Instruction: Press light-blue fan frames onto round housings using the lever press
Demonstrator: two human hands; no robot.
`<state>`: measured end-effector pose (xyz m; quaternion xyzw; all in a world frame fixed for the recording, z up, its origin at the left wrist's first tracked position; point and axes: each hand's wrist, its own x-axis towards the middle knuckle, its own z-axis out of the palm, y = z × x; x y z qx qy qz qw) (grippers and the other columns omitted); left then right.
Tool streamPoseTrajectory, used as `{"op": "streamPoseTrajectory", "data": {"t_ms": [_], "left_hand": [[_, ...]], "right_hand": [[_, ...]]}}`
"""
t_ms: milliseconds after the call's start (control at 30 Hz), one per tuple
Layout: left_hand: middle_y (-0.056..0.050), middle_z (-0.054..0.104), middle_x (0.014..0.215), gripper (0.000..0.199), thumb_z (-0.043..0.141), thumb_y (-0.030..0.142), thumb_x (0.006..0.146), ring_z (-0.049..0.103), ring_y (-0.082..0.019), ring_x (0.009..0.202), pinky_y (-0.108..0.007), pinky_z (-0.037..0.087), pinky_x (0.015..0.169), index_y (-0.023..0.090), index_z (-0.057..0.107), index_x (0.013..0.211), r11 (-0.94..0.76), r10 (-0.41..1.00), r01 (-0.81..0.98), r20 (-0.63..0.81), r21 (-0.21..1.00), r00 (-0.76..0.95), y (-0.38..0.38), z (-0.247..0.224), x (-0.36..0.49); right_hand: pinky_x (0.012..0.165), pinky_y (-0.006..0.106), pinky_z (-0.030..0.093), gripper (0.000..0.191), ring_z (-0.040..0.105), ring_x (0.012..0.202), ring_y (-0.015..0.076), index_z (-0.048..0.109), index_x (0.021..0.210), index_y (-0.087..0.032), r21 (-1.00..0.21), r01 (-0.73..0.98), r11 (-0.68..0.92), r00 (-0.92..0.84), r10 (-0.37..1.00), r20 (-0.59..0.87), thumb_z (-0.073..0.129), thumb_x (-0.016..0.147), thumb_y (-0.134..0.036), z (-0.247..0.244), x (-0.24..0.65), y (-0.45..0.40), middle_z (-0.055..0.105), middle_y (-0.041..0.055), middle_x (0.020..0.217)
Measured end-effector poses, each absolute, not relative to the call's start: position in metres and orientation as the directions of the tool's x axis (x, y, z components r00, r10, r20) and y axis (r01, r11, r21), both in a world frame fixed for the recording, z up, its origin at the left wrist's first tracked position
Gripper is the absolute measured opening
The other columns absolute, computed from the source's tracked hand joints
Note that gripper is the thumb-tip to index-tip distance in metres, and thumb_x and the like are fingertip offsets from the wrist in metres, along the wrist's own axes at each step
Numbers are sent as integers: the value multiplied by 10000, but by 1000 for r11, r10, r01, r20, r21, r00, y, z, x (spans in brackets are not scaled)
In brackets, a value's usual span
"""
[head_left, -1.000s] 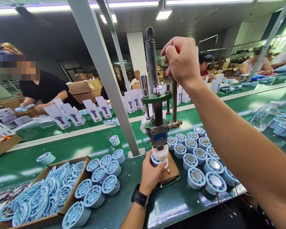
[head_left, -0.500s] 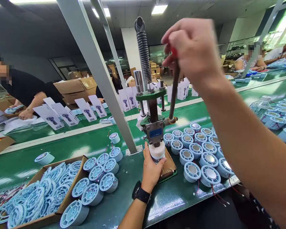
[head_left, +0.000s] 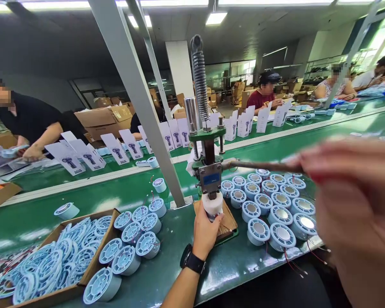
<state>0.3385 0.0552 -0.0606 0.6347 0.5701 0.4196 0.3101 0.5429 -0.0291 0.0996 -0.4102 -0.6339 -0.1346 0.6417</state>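
Left: one cardboard box (head_left: 99, 248) of blue rings (head_left: 49, 263), too tangled to count. Beside it, nine blue housings (head_left: 125, 260) on the bench (head_left: 167, 273); two more (head_left: 159, 185) on the belt (head_left: 115, 188).

Centre: left hand (head_left: 204, 234), one watch (head_left: 193, 261) at its wrist, thumb and fingers clamped around one workpiece (head_left: 211, 217), mostly hidden, above the wooden board (head_left: 230, 222) and directly under the white head (head_left: 212, 203) of one press (head_left: 211, 177).

Right: about eighteen disc-topped housings (head_left: 280, 214) visible. Far right: right hand (head_left: 356, 196), blurred, fingers closed on the single lever (head_left: 259, 165), roughly level.
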Motion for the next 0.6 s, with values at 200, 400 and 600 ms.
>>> {"op": "streamPoseTrajectory", "data": {"t_ms": [200,400,600], "left_hand": [[-101,592,1370,564,532,226,849,576,-235,1227,-382,431,1042,192,427,1402,-210,978,520,168,828,126,24,-47,315],[-77,677,1230,343,369,253,951,611,-203,1168,-360,462,1032,185,605,1191,-188,955,863,291,469,50,71,21,218],[-78,642,1180,301,565,325,941,637,-206,1034,-437,528,916,161,583,1193,-127,967,959,248,251,63,173,70,177]], "right_hand": [[955,257,459,392,557,1198,129,541,1279,-92,-295,508,809,28,326,945,382,977,-283,197,527,81,527,35,1366],[964,390,537,423,612,1131,194,426,1372,-236,-682,296,669,270,627,731,466,951,-226,23,474,47,579,79,1271],[1067,512,445,700,460,1335,293,143,1511,-219,-799,435,416,173,832,528,489,911,-318,-103,414,50,412,132,1476]]}}
